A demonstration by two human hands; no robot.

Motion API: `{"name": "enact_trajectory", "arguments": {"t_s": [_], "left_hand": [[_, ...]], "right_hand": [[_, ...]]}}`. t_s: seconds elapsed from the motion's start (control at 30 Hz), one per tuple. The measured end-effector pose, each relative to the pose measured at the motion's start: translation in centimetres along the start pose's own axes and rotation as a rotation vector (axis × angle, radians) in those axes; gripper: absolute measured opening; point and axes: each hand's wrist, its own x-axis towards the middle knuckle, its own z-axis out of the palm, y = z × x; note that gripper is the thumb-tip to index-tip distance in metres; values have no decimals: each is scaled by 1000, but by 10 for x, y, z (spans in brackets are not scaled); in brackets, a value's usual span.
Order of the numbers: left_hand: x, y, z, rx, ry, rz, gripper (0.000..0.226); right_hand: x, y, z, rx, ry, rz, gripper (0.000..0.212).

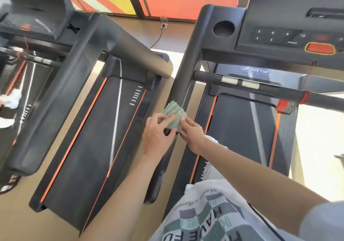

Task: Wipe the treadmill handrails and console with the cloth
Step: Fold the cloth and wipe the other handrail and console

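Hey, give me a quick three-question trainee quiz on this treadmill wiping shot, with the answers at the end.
1. True or false: the left hand and the right hand both grip the cloth.
2. The cloth lies against: A) the keypad, B) the handrail, C) the belt.
3. Fill in: the large button on the console is ___ in colour.
Key: 1 true; 2 B; 3 red.
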Motion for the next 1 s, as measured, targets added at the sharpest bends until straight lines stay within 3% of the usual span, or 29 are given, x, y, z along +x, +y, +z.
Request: {"name": "enact_trajectory", "arguments": {"t_s": [0.33, 0.7, 0.9, 1.0], "left_hand": [[-102, -22, -23, -24, 55, -87, 32], [-206, -33, -30, -30, 254, -264, 24], [-267, -34, -8, -187, 341, -463, 15], [-284, -31, 6, -372, 320, -727, 13]], "right_hand": [[-47, 81, 2, -126, -90, 86, 41], [-87, 129, 3, -385, -197, 255, 27], [-102, 156, 8, -423, -223, 397, 20], [-104, 168, 10, -465, -203, 443, 21]]}}
